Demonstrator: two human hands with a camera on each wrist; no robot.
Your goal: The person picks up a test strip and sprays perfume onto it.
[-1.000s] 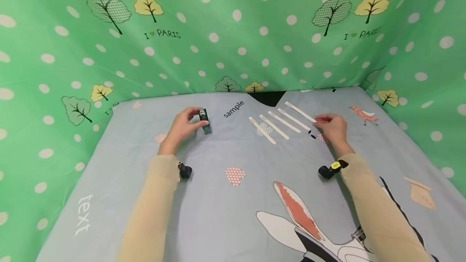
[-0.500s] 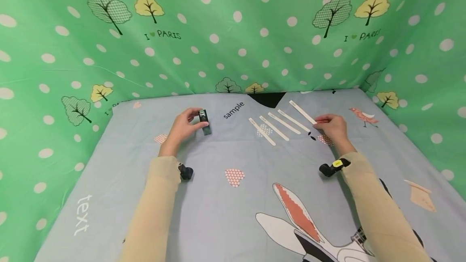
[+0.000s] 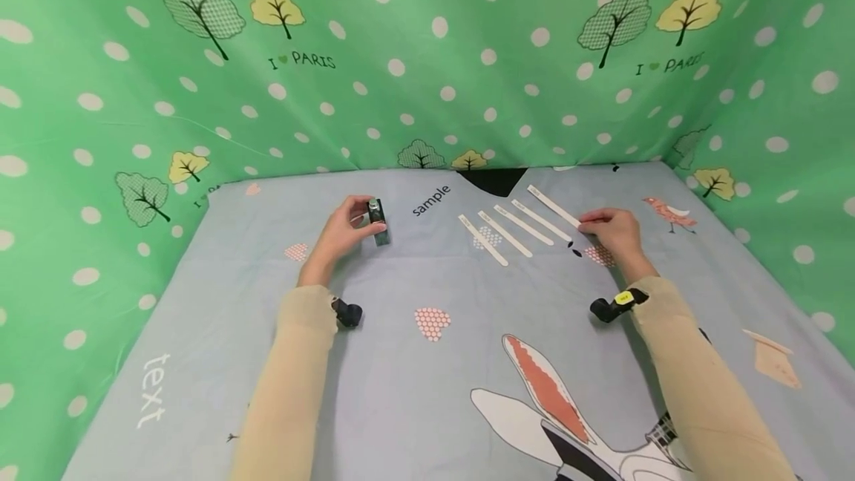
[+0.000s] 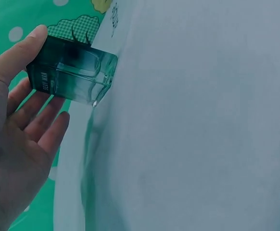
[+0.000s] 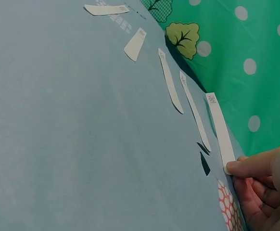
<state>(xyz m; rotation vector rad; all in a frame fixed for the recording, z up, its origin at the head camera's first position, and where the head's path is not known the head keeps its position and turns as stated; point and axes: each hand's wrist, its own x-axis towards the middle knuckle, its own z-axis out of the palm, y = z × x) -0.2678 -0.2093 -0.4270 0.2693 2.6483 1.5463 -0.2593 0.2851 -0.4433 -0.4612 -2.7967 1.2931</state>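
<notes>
My left hand (image 3: 346,228) grips a dark green glass perfume bottle (image 4: 75,71) between thumb and fingers, with "SEXY MAN" lettered on its side in the left wrist view. Its clear base is right at the cloth. On the other side, my right hand (image 3: 613,234) pinches the near end of a white paper test strip (image 5: 219,130) between thumb and finger. Small writing marks the strip's far end. To its left, several similar white strips (image 3: 522,224) lie in a slanted row on the cloth, their labelled ends pointing away from me.
A blue-grey printed cloth (image 3: 401,392) covers the table, with a rabbit, hearts and words on it. Green polka-dot fabric (image 3: 427,36) hangs behind and at both sides. A small black wrist camera (image 3: 349,312) sits at my left cuff, another (image 3: 609,309) at my right.
The pinched strip has shifted slightly right, away from the rest of the row, together with my right hand. My left hand keeps its grip on the bottle in about the same place.
</notes>
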